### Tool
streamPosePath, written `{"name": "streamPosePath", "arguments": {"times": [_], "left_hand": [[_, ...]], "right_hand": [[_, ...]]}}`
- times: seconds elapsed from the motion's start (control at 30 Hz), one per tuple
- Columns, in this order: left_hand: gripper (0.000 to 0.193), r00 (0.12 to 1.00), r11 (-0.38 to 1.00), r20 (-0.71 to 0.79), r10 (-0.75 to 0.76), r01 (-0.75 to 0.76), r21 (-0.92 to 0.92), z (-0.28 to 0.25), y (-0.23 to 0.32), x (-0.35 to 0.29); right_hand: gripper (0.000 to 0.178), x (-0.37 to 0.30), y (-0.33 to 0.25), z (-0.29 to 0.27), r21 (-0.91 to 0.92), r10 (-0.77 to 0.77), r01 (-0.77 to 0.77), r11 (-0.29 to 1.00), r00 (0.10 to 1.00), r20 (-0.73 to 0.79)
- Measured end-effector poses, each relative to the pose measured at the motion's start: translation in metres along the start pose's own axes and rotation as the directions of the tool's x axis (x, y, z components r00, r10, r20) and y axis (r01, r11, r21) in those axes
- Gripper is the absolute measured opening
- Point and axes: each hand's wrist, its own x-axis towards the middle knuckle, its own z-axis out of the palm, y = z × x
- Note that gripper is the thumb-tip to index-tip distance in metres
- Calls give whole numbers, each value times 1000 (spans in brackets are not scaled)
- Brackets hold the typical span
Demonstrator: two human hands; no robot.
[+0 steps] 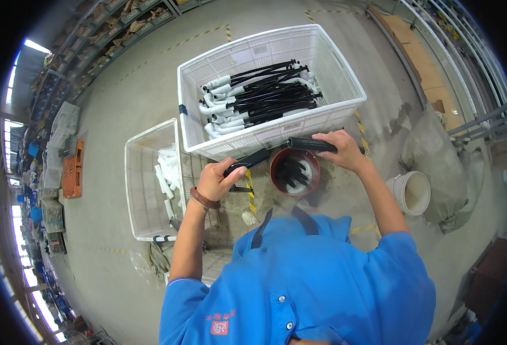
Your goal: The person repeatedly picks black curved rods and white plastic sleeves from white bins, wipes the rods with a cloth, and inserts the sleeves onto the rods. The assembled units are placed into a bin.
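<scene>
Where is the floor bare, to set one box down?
Bare floor lies between the orange crate and the smaller white crate, and, beneath the right forearm, between the red bucket and the white bucket. It is crowded along the near side of the large white crate, where the left hand and right hand hold black grips.

It's matt black grips (314, 145) in the hands (340, 148), smooth plastic bucket (273, 171) between them, meshed plastic crate (333, 73) and glossy black rods (279, 95) beyond, cloth shirt (337, 270) behind!

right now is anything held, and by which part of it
The left hand holds the left black grip by its left end, the right hand the right black grip by its right end; whether they join is unclear.
</scene>
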Motion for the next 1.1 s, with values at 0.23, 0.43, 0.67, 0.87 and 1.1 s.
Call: {"name": "streamPosePath", "arguments": {"times": [0.23,0.43,0.67,0.87,1.1], "left_hand": [[30,988,975,-11,155,-151,165,23,20,5],[43,994,970,-26,106,-98,222,48,33,15],[38,984,979,11,176,-176,103,37,50,12],[34,964,944,25,266,-266,196,39,60,5],[39,905,886,-135,403,-349,305,39,54,-4]], "right_hand": [[54,10,-5,-7,20,-218,218,976,974,54],[52,25,-30,9,61,-223,221,973,974,34],[39,56,-38,-40,525,-85,-440,729,702,707],[46,71,-32,-57,392,-253,-821,414,310,916],[41,67,-38,-43,361,-194,-857,368,309,931]]}}
